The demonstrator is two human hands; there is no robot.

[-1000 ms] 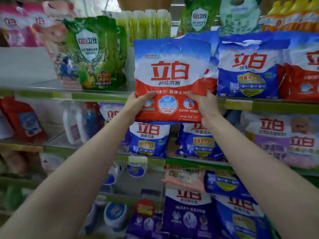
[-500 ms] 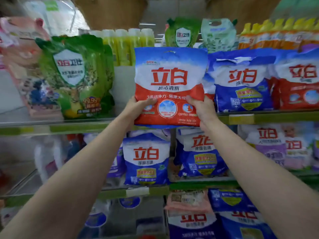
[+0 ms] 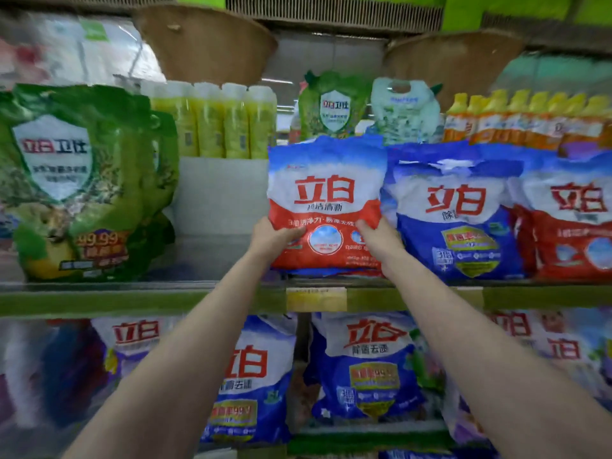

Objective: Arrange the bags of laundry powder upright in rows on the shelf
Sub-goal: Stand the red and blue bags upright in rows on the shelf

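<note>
Red bag [image 3: 326, 200], seemingly upright, between both hands.

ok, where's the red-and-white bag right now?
Head view, centre: the red-and-white bag stands upright on the shelf, gripped by the left hand and right hand, beside the blue bag.

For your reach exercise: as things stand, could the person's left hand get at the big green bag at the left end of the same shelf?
Probably yes, once it lets go. The left hand grips the red and white bag; bare shelf lies between it and the green bag.
</note>
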